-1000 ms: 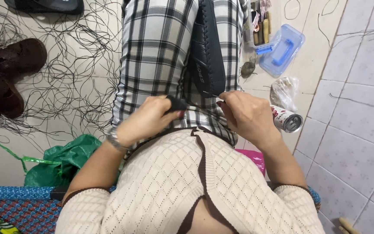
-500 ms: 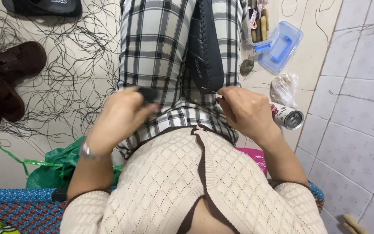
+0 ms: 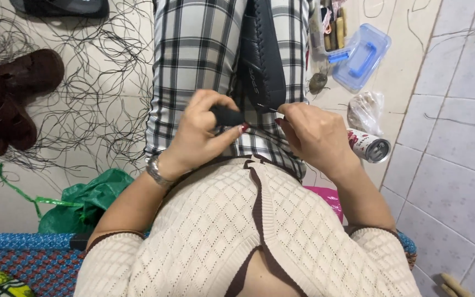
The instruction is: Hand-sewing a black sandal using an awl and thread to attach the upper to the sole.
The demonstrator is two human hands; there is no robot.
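returning left hand [image 3: 207, 132] beside right hand [image 3: 314, 135]

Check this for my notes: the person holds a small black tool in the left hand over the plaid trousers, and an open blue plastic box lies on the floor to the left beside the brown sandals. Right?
Not quite. The blue plastic box lies on the right, near the can, across from the brown sandals; the head view shows it. The left hand does hold the small black tool over the plaid trousers.

Looking down at my lap, I see my left hand [image 3: 204, 135] closed around a small black tool [image 3: 227, 116] and my right hand [image 3: 314, 135] pinching dark thread beside a black leather piece [image 3: 262, 60] lying on my checked trousers [image 3: 199, 49]. Loose black threads [image 3: 83, 110] cover the floor to my left; a blue plastic box [image 3: 361, 58] and a drink can [image 3: 370, 147] lie to my right.
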